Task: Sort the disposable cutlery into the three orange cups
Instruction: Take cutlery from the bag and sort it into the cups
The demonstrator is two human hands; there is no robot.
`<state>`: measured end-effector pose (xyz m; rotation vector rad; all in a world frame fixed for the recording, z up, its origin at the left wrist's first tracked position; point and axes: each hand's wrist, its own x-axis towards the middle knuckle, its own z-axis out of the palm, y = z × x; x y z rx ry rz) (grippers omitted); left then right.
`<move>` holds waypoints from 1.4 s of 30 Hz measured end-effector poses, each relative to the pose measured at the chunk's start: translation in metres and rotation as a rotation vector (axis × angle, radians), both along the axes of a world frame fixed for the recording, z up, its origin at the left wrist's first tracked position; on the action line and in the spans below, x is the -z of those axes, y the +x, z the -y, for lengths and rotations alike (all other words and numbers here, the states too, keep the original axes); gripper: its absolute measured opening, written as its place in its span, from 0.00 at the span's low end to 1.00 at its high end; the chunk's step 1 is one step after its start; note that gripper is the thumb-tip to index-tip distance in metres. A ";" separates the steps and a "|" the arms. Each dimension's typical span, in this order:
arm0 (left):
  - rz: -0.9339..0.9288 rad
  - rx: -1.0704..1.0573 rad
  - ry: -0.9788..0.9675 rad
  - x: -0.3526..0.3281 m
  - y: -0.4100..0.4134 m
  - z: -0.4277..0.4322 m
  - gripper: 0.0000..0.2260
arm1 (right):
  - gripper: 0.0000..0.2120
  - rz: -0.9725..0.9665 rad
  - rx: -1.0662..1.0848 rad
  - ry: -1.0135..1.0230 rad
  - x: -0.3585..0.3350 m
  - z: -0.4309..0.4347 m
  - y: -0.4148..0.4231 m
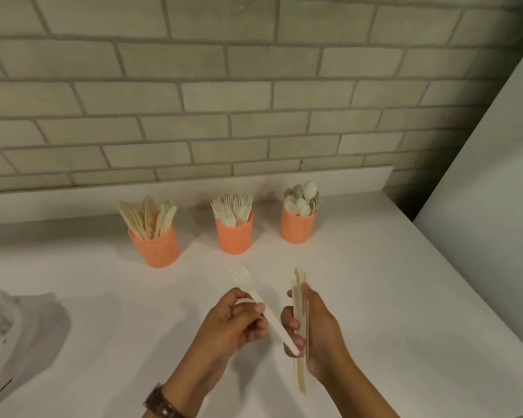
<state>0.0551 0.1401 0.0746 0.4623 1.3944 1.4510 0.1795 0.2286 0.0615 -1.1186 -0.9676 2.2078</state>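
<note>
Left hand (234,322) has its fingers closed around one white fork (261,306), tines pointing up toward the cups. Right hand (313,330) is wrapped tight round a bundle of flat sticks (300,312), probably knives, can't quite tell. The fork's handle end sits right against the right-hand fingertips. On the worktop (390,282) the knife cup (157,247), fork cup (234,236) and spoon cup (298,226) are all pretty stuffed already. Main risk I'd guess: jamming the fork into that crowded middle cup could snag tines or tip it, and the bundle could fan out and drop
</note>
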 end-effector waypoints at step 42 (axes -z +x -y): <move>-1.129 -0.341 -0.023 -0.014 -0.137 -0.094 0.09 | 0.21 0.494 0.187 2.207 -0.008 -0.060 0.013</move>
